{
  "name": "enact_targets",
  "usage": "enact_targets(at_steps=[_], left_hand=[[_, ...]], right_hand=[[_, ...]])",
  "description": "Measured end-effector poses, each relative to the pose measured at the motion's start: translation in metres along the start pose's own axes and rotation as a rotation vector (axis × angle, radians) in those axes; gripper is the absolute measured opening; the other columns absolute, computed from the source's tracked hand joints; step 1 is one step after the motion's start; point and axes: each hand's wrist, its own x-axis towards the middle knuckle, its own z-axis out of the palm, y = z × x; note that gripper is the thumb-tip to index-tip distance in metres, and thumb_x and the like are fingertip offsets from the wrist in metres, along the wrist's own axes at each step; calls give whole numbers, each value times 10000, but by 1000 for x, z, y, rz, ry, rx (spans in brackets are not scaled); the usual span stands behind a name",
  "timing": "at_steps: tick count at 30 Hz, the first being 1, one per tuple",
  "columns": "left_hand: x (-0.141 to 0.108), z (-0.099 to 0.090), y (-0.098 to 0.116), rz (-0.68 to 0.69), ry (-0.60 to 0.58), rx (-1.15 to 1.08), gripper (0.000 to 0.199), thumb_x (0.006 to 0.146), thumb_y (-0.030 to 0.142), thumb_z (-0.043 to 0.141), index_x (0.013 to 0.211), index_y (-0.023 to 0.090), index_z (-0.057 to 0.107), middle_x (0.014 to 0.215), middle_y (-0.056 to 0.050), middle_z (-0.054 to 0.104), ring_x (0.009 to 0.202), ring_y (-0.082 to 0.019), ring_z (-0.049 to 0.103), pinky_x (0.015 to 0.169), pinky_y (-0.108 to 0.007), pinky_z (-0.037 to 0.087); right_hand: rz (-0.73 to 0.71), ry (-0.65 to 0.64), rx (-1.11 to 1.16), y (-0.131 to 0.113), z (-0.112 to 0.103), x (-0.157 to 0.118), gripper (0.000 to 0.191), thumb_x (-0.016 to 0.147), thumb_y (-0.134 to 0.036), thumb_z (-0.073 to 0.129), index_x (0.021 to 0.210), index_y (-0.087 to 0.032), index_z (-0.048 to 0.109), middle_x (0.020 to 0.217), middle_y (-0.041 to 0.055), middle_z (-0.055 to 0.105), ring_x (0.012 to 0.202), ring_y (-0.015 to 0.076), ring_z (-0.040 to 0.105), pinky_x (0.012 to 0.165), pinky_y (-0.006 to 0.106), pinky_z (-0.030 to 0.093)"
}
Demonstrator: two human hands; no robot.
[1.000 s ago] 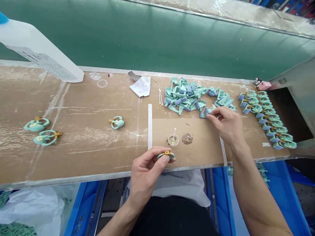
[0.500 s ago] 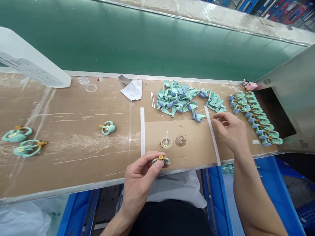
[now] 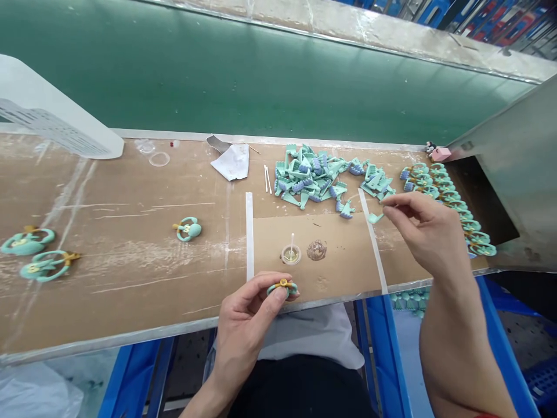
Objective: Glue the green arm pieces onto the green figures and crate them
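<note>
Left hand (image 3: 246,322) pinches teal ring (image 3: 282,288) firmly between thumb and fingers, over the near table edge (image 3: 130,332); right hand (image 3: 429,229) half open (apparently empty), just beside small teal piece (image 3: 375,217).

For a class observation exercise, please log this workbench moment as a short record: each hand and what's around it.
left hand: holds a mint-green plastic ring with a yellow part
right hand: nearest a small green plastic piece
around: heap of green plastic parts; clear cup with a swab; row of green rings
</note>
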Motion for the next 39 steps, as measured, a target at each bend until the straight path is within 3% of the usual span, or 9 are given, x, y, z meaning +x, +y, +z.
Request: enact_targets(at_steps=[2,5,10,14,19,21,24,29,39], left_hand=[[3,-1,-5,23,-38,2,203,1083,415,946,1120,216,968,1083,-83,902,925,-231,900,915,-325,755],[5,-2,-9,48,-78,15,212,1095,410,931,1129,203,967,1081,-94,899,911,-239,905,901,-336,775],[4,-3,-6,39,-57,28,254,1079,444,946,1118,194,965,1085,-106,904,892,-250,905,896,-364,798],[4,-5,-7,33,-48,31,237,1075,436,954,1120,204,973,1071,-99,905,893,-239,902,902,-345,794],[4,2,-7,69,-59,3,153,1103,375,932,1132,236,986,1094,-79,902,913,-214,900,904,-301,775],[3,6,-5,99,-64,19,126,1116,345,916,1147,248,991,1121,-81,904,943,-212,894,914,-300,766],[2,9,-1,189,-69,99,118,1128,288,895,1183,275,998,1171,-88,905,1009,-218,891,914,-288,741],[2,8,-1,368,-28,245,218,1114,196,895,1245,335,999,1217,-74,895,1081,-208,874,963,-281,717],[0,10,4,518,-26,324,360,1059,72,909,1277,349,982,1190,-37,888,1051,-172,862,922,-238,708]], right_hand=[[-56,-212,-28,-3,-5,-5,141,1162,-326,756,1144,-267,882,1096,57,881,911,253,795,822,393,562],[-87,-432,15,-9,10,-10,168,1203,-291,691,1184,-253,854,1114,60,873,928,249,796,834,390,558],[-93,-449,62,-19,38,-15,156,1207,-297,695,1281,-239,820,1253,91,870,948,259,788,868,396,573],[-49,-356,32,-15,30,-18,169,1218,-331,681,1263,-254,825,1286,86,857,897,243,756,846,392,561],[24,-514,-28,-12,25,-19,127,1144,-348,766,1123,-266,859,1137,67,858,933,270,755,854,400,520],[90,-525,87,-22,28,-24,155,1125,-363,791,1033,-255,855,998,48,829,830,235,697,783,375,482],[302,-519,501,-51,37,-43,231,1064,-464,919,1035,-242,865,839,14,755,719,181,605,676,319,433],[672,-629,1197,-105,63,-86,406,1015,-570,1009,1036,-203,837,792,2,737,589,99,478,558,247,362],[732,-592,1410,-120,82,-99,406,1042,-528,1005,973,-184,800,750,-12,706,543,64,419,528,216,331]])
